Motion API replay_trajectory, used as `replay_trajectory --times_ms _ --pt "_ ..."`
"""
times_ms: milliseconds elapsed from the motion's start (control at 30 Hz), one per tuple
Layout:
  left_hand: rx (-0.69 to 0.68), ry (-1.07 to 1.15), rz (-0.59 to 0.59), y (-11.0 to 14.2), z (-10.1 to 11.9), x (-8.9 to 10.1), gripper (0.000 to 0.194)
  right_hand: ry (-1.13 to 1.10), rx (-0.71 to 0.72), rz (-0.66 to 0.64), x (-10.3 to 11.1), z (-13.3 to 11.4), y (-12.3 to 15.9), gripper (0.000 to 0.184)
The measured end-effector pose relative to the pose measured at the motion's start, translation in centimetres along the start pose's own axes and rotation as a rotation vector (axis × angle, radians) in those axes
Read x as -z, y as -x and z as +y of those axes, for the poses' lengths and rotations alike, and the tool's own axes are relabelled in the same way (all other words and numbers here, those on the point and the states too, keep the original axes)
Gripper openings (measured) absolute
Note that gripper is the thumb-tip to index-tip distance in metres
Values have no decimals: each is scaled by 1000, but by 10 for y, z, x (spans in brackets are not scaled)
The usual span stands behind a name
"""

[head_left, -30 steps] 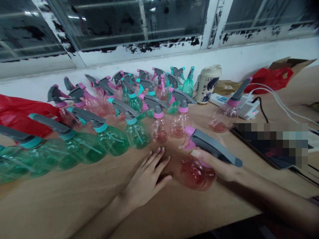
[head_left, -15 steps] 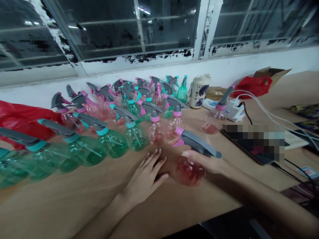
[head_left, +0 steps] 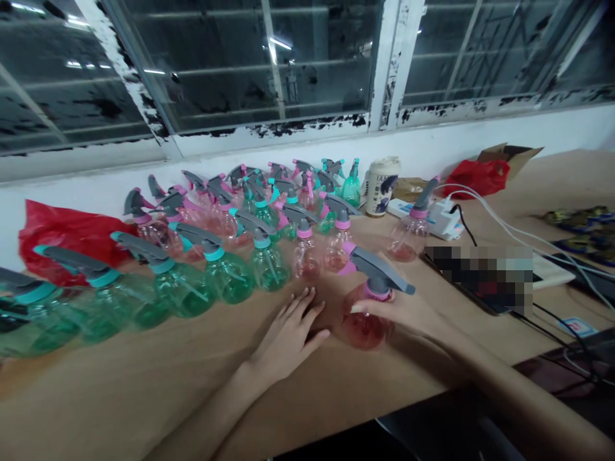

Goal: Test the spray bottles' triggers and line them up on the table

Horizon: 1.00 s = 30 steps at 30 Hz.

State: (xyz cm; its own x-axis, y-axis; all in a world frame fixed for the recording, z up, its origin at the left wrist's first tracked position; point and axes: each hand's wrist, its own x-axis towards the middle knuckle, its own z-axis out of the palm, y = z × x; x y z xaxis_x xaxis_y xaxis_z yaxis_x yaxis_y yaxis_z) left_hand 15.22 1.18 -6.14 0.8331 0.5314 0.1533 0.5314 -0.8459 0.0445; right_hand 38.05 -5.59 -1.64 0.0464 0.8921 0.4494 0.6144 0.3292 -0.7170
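Note:
My right hand [head_left: 398,315] is wrapped round the body of a spray bottle [head_left: 366,330] with red liquid, a pink collar and a grey and pink trigger head, its nozzle toward the left. Its far-side fingers are hidden behind the bottle. My left hand [head_left: 291,336] lies flat on the table [head_left: 202,390], fingers spread, to the left of that bottle and touching no bottle. Just beyond my left fingertips stand a pink-collared spray bottle [head_left: 306,257] and a green spray bottle [head_left: 270,266]. Another pink-collared bottle [head_left: 339,246] stands behind the held one.
Green spray bottles [head_left: 180,288] line the left side, with several more behind them along the wall. A red plastic bag [head_left: 67,237] lies at left. A paper cup [head_left: 382,186], a lone pink-collared bottle [head_left: 408,234], a power strip [head_left: 444,221], a phone [head_left: 461,282] and cables occupy the right.
The view has shifted slightly, so the left-hand things sit further right. My right thumb has slid from beside the trigger head down onto the bottle's body. My left hand stays flat.

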Motion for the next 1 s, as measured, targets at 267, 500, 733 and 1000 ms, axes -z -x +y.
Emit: replay_trajectory --times_ms 267,500,733,1000 --pt "-15 8 34 1 -1 0 48 51 -88 31 20 2 27 42" --pt "0 1 64 -1 5 -2 45 251 -86 207 56 41 15 47" --pt "-14 27 65 -3 15 -3 42 306 -46 215 60 72 -34 42" --pt "-28 53 94 -4 10 -3 38 410 -148 351 41 80 -70 47"
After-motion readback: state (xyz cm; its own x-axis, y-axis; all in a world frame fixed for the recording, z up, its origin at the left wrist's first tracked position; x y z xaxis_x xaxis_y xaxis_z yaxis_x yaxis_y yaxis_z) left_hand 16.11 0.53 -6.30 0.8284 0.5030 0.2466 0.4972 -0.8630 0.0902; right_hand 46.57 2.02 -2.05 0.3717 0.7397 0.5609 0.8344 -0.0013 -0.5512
